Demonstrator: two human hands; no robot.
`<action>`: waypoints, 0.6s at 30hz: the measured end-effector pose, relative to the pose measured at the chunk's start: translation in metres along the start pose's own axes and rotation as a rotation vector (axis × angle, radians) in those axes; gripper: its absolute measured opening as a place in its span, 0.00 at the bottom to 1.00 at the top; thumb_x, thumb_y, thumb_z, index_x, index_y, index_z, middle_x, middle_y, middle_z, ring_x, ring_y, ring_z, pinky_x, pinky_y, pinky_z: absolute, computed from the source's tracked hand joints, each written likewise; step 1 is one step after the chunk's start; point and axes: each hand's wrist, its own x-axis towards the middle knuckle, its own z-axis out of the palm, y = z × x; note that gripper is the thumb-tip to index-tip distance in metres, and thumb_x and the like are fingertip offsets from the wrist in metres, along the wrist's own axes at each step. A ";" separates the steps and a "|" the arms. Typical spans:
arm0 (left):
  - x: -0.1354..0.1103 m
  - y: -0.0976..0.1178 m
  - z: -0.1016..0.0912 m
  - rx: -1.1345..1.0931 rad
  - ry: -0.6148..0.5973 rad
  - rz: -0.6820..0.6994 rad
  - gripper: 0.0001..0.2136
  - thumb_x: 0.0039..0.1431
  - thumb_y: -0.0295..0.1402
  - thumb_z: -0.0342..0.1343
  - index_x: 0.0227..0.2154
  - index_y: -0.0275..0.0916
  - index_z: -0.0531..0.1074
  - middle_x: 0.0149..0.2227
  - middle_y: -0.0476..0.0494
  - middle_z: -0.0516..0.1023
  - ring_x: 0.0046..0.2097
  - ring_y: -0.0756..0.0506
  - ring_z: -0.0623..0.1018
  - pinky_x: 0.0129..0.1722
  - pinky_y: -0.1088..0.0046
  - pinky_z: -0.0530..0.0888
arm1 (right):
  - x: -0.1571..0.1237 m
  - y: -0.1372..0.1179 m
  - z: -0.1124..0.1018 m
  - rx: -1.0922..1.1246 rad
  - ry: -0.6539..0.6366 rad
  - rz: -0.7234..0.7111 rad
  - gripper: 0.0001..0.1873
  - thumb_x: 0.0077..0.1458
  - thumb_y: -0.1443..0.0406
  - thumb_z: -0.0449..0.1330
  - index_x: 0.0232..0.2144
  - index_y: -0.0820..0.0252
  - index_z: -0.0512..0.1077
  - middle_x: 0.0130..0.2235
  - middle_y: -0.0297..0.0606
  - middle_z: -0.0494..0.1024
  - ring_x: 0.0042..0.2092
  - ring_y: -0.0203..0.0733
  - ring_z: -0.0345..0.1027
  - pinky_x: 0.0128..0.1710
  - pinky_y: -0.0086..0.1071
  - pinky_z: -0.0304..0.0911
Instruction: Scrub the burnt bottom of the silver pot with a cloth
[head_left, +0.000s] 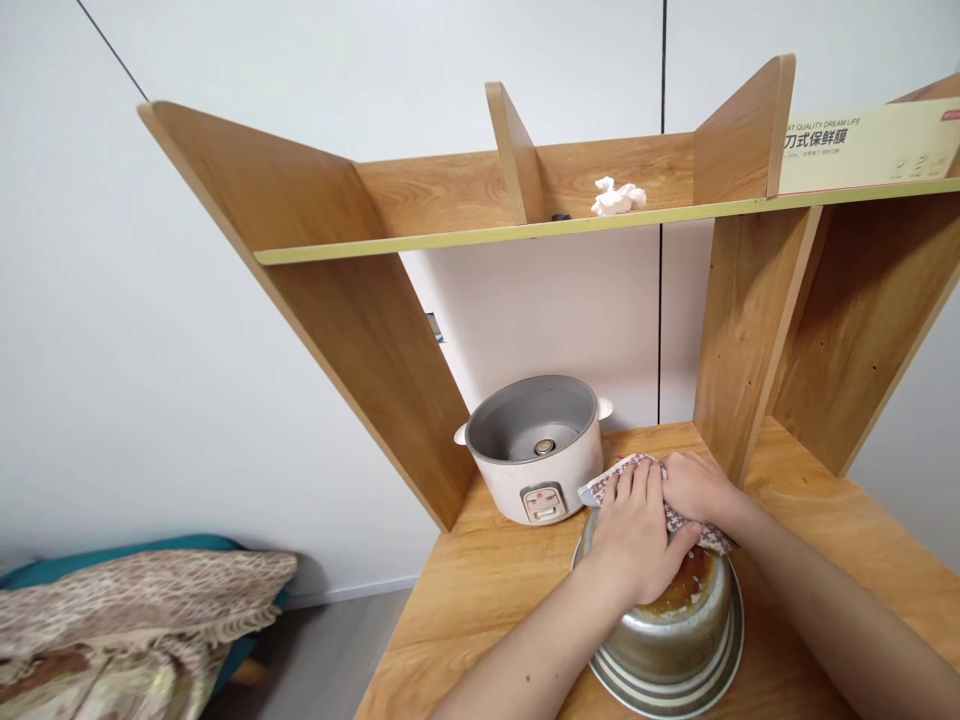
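While atop pot (667, 620), both hands on cloth (694, 520)

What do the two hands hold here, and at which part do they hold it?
Both the left hand and the right hand press a patterned cloth flat against the upturned bottom of the metal pot; the grip itself is hidden.

Dull scorched metal pot (675, 640); patterned cloth (637, 475); smooth matt wood desk (480, 590).
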 end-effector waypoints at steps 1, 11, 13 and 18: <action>0.000 0.000 0.000 0.001 0.000 -0.001 0.42 0.69 0.58 0.38 0.73 0.26 0.50 0.75 0.31 0.51 0.74 0.32 0.52 0.73 0.50 0.48 | -0.001 0.000 0.000 -0.005 -0.002 0.011 0.17 0.67 0.57 0.60 0.54 0.59 0.73 0.54 0.44 0.76 0.50 0.47 0.73 0.49 0.47 0.73; 0.001 -0.001 0.002 0.011 0.000 0.000 0.42 0.69 0.58 0.37 0.73 0.27 0.50 0.75 0.32 0.50 0.75 0.32 0.51 0.73 0.50 0.48 | 0.003 0.002 0.005 0.043 0.002 -0.047 0.18 0.67 0.57 0.61 0.54 0.59 0.73 0.54 0.44 0.76 0.50 0.47 0.73 0.50 0.48 0.72; 0.000 -0.001 0.002 0.007 0.001 0.001 0.42 0.69 0.58 0.37 0.73 0.27 0.50 0.75 0.32 0.51 0.74 0.32 0.51 0.73 0.51 0.48 | 0.004 0.003 0.006 0.054 -0.004 -0.079 0.18 0.67 0.57 0.61 0.54 0.59 0.72 0.54 0.44 0.76 0.50 0.48 0.73 0.49 0.48 0.72; 0.000 0.000 0.002 0.006 0.005 0.002 0.42 0.69 0.58 0.37 0.73 0.27 0.50 0.75 0.32 0.51 0.74 0.32 0.52 0.73 0.50 0.48 | 0.002 0.002 0.004 0.018 -0.002 0.004 0.18 0.67 0.56 0.60 0.53 0.59 0.73 0.54 0.44 0.76 0.50 0.47 0.73 0.49 0.47 0.73</action>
